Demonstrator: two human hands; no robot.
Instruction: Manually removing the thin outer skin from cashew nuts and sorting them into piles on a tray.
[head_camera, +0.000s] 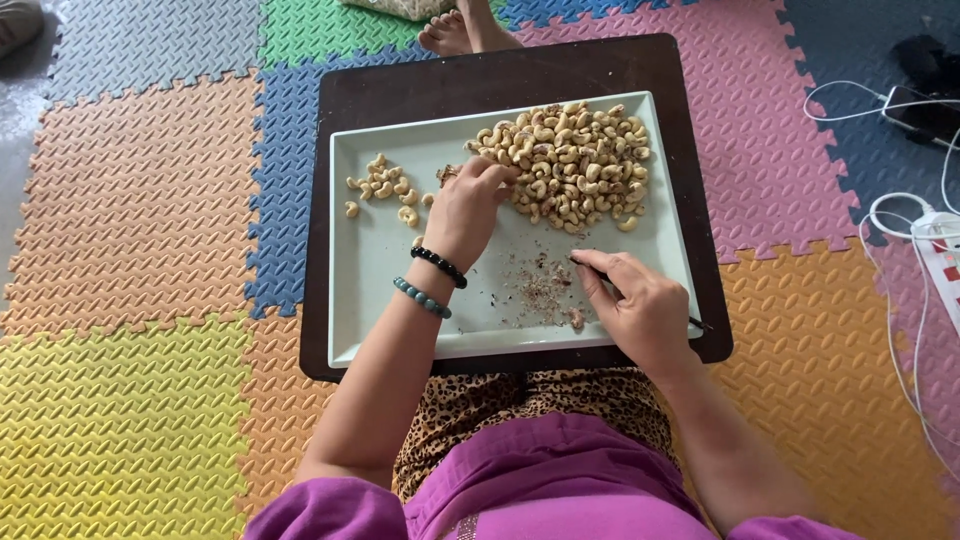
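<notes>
A white rectangular tray (380, 300) lies on a small dark brown table (520, 75). A big heap of cashew nuts (570, 160) fills the tray's far right part, and a small group of cashews (385, 188) lies at its far left. My left hand (465, 205), with two bead bracelets at the wrist, reaches into the left edge of the big heap, fingers closed around a nut. My right hand (635, 305) rests on the tray's near right side and pinches a thin dark tool (583, 263). Brown skin scraps (540, 285) are scattered between the hands.
The table stands on coloured foam floor mats (140, 200). Another person's bare foot (455, 30) is beyond the table's far edge. White cables and a power strip (935, 240) lie at the right, with a dark device (920, 105) further back.
</notes>
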